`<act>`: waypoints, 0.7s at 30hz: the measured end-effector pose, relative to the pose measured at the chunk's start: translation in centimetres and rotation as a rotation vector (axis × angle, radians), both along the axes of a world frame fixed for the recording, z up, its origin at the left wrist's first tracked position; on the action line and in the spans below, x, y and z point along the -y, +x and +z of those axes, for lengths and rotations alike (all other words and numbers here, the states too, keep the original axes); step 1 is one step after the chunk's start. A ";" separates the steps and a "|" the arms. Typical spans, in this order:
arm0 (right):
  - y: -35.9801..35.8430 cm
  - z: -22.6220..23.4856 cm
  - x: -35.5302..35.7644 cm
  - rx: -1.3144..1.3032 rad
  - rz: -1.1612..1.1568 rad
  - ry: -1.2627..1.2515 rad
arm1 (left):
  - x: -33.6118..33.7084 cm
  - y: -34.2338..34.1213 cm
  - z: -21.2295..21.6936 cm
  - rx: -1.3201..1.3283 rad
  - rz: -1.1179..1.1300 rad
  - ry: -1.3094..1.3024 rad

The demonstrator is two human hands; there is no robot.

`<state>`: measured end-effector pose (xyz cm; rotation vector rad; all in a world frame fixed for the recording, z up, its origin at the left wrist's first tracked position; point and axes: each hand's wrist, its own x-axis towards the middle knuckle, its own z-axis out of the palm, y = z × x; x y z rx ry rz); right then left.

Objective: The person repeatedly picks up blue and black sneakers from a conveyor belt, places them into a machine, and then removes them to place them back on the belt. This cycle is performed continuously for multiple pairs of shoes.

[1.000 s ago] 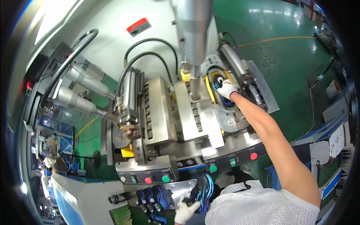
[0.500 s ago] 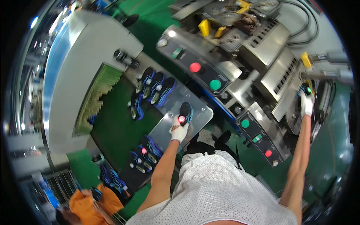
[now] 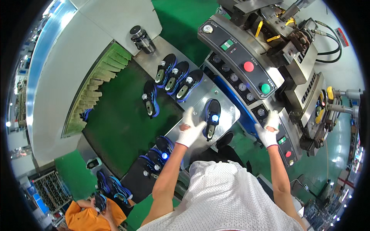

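My left hand [image 3: 191, 130], in a white glove, is held open with its thumb stretched toward a black running shoe [image 3: 211, 119]. That shoe, with a blue-purple sole edge and a lit light on it, lies on the metal tabletop [image 3: 230, 116]. Thumb and shoe look very close; I cannot tell if they touch. My right hand [image 3: 269, 129], gloved too, has its fingers spread in front of the machine's lower control panel [image 3: 282, 134], holding nothing. Beyond it, the machine's clamp end [image 3: 322, 109] holds something dark with bits of blue and yellow, partly hidden.
Several similar shoes [image 3: 176, 79] stand on the conveyor side, and more sit by my left forearm. A steel flask [image 3: 142, 39] stands near the curtained tunnel [image 3: 98, 82]. An upper control panel [image 3: 241, 57] juts out ahead. A co-worker in orange [image 3: 90, 215] handles a shoe at lower left.
My left hand has let go of the shoe on the tabletop. My right hand has come back from the machine's clamp end, where a shoe was, toward the lower panel. The view has shifted.
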<state>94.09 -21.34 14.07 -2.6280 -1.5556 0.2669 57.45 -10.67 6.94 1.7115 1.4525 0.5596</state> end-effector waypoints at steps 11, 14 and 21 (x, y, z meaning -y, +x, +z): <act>-24.2 -14.9 -6.0 -0.668 -0.444 0.208 | -17.5 -0.3 -4.7 -0.283 -0.099 0.056; -23.2 -6.9 -8.7 -0.754 -0.720 -0.086 | -17.5 -0.4 -6.2 -0.378 -0.079 0.091; -16.0 -8.5 -0.4 -1.536 -0.920 0.583 | -10.0 2.2 -2.9 -0.208 -0.081 -0.165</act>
